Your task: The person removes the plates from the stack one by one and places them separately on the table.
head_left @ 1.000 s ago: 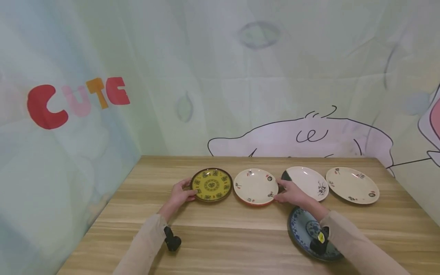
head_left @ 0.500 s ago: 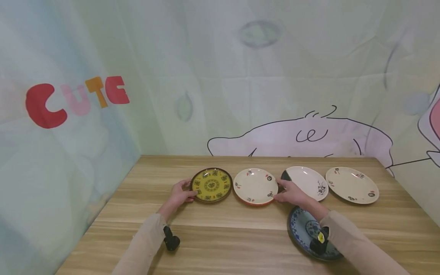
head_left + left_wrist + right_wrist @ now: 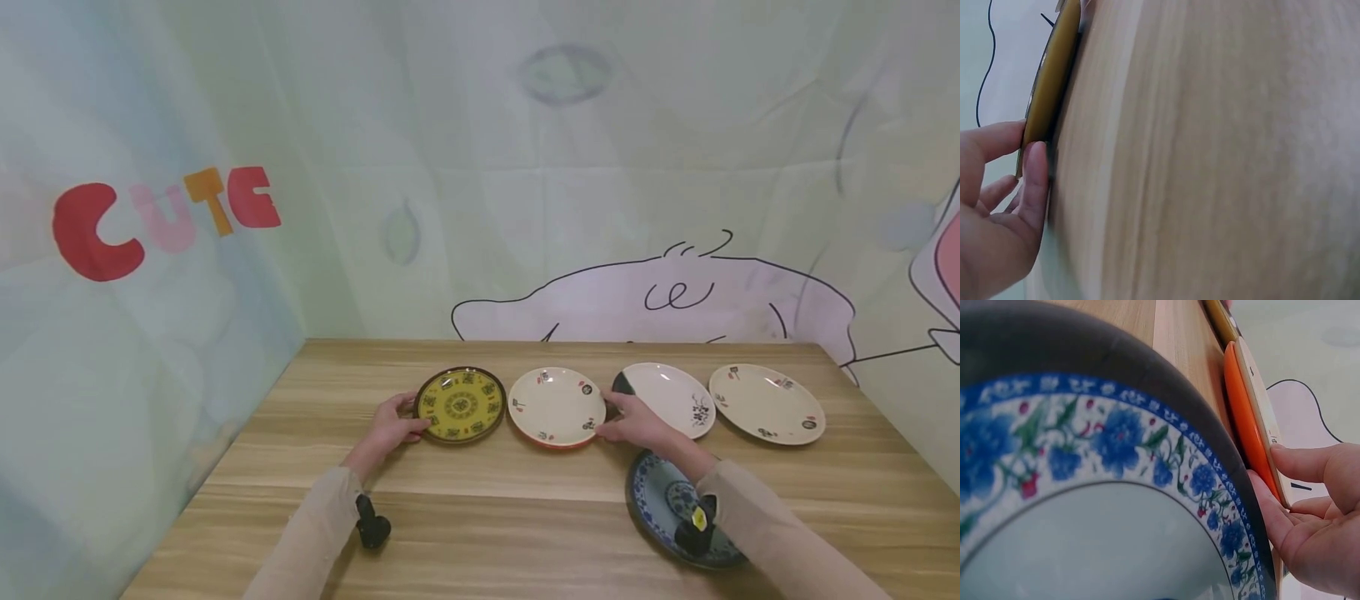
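A yellow-green plate (image 3: 461, 405) with a dark brown rim lies at the left end of a row of plates. My left hand (image 3: 392, 423) pinches its left edge, and the left wrist view shows the thumb below the rim with fingers across from it. Beside it is a round cream plate (image 3: 557, 407) with small printed motifs and an orange-red underside (image 3: 1244, 415). My right hand (image 3: 637, 421) holds that plate's right edge between thumb and fingers. Under my right forearm lies a blue floral plate (image 3: 656, 508), partly covered by the sleeve and wrist camera.
Right of the cream plate sit a white plate (image 3: 671, 396) with a dark green section and a cream oval plate (image 3: 767, 404). All the plates stand on a wood-grain table (image 3: 480, 525). A printed curtain (image 3: 420, 208) hangs behind the table and along its left side.
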A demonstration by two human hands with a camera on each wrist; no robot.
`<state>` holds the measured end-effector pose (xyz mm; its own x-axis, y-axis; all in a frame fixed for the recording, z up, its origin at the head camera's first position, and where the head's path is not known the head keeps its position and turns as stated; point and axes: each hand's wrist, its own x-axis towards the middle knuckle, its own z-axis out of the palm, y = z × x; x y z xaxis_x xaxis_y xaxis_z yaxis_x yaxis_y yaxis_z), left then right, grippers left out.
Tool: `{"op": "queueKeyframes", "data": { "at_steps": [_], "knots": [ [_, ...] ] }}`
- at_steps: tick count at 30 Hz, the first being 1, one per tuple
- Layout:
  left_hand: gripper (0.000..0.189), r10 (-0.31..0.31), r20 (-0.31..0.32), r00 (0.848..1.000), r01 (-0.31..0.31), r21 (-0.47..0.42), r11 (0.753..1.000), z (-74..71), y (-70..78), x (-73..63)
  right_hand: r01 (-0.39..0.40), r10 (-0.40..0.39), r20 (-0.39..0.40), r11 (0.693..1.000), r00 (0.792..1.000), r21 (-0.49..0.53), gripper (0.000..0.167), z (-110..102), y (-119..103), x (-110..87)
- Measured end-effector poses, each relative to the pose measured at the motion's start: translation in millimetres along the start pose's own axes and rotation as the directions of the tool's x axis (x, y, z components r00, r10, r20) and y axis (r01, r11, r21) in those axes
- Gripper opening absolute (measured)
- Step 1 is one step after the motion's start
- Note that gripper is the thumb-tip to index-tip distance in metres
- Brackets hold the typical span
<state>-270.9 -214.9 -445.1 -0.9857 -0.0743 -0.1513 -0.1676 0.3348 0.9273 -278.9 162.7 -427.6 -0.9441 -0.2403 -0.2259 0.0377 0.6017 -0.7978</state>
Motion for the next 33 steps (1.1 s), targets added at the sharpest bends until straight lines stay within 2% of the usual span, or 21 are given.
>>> {"op": "queueKeyframes", "data": {
  "at_steps": [11, 19, 24, 30, 33],
  "knots": [
    [0.068, 0.01, 0.023, 1.0, -0.012, 0.105, 0.994, -8.3, 2.3, 4.8, -0.003, 0.003, 0.008, 1.0, 1.0, 0.02, 0.075, 1.3, -0.3, -1.5],
    [0.07, 0.012, -0.011, 1.0, -0.01, 0.192, 0.981, -12.6, 24.0, 8.1, 0.001, -0.002, 0.009, 1.0, 1.0, 0.03, 0.074, 1.2, 0.1, -1.4],
    [0.065, 0.054, 0.009, 0.999, -0.054, 0.225, 0.973, -3.9, 41.1, 9.6, 0.0, 0.0, 0.013, 0.999, 1.0, 0.044, 0.074, 1.9, 0.3, -1.2],
    [0.064, 0.084, 0.064, 0.994, -0.093, 0.156, 0.983, 14.0, 51.3, 8.0, 0.004, -0.005, 0.015, 0.999, 1.0, 0.048, 0.073, 1.3, 0.3, -1.4],
    [0.063, 0.096, 0.088, 0.992, -0.109, 0.151, 0.982, 22.5, 53.3, 8.9, 0.006, -0.007, 0.017, 0.999, 1.0, 0.05, 0.074, 1.1, 0.1, -1.5]
  ]
}}
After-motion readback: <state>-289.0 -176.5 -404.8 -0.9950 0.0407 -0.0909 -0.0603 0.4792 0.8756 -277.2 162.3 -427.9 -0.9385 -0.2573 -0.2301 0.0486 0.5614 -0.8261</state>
